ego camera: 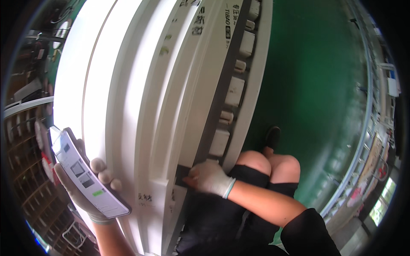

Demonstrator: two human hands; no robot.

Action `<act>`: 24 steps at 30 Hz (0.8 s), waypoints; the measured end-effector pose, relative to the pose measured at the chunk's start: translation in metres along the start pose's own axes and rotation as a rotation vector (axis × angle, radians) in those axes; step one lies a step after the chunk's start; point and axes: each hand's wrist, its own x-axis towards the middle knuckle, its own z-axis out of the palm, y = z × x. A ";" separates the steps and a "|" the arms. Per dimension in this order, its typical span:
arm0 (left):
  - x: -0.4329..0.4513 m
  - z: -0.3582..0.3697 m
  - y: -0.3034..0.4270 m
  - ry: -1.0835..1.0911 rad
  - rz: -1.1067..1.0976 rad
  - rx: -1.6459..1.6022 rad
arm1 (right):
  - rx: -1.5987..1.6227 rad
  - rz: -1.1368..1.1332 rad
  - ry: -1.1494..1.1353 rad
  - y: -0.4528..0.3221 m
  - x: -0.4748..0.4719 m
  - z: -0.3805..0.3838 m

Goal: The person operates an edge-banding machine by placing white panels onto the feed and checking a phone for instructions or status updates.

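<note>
My left hand (80,192), in a light glove, holds a smartphone (86,174) with its lit screen facing up, above the near left part of a stack of long white panels (125,80). Gloved as well, my right hand (209,177) is curled near the dark strip at the stack's right side, by my lap. Its fingertips are bunched together; whether they pinch anything cannot be told. Along the dark strip runs a row of white blocks (235,91) beside a long pale rail (253,105).
Green floor (310,80) lies right of the stack, bordered by a curved-looking metal rail (368,105). My bent knees (256,161) are close to the stack's edge. A brown rack with many compartments (25,153) stands at the left.
</note>
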 end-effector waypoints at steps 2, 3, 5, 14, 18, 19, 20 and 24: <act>-0.004 0.008 0.003 0.052 -0.081 -0.123 | 0.059 -0.013 -0.076 -0.001 0.003 -0.006; -0.008 0.003 0.011 0.078 -0.126 -0.151 | 0.097 -0.005 -0.123 -0.003 0.005 -0.007; -0.009 -0.004 0.018 0.089 -0.134 -0.170 | 0.167 -0.083 -0.181 -0.002 0.003 -0.010; -0.008 0.007 0.004 0.148 -0.035 -0.186 | 1.414 0.292 -0.137 0.088 -0.047 -0.054; 0.005 0.027 -0.003 0.318 0.010 -0.094 | 1.924 0.384 0.318 0.159 -0.151 -0.088; 0.005 0.026 -0.001 0.340 0.001 -0.052 | 1.839 0.423 0.431 0.167 -0.191 -0.112; 0.009 0.031 -0.003 0.324 0.003 -0.017 | 1.782 0.444 0.532 0.172 -0.232 -0.132; -0.006 0.000 -0.006 0.284 0.152 0.025 | 1.508 0.622 0.932 0.191 -0.394 -0.168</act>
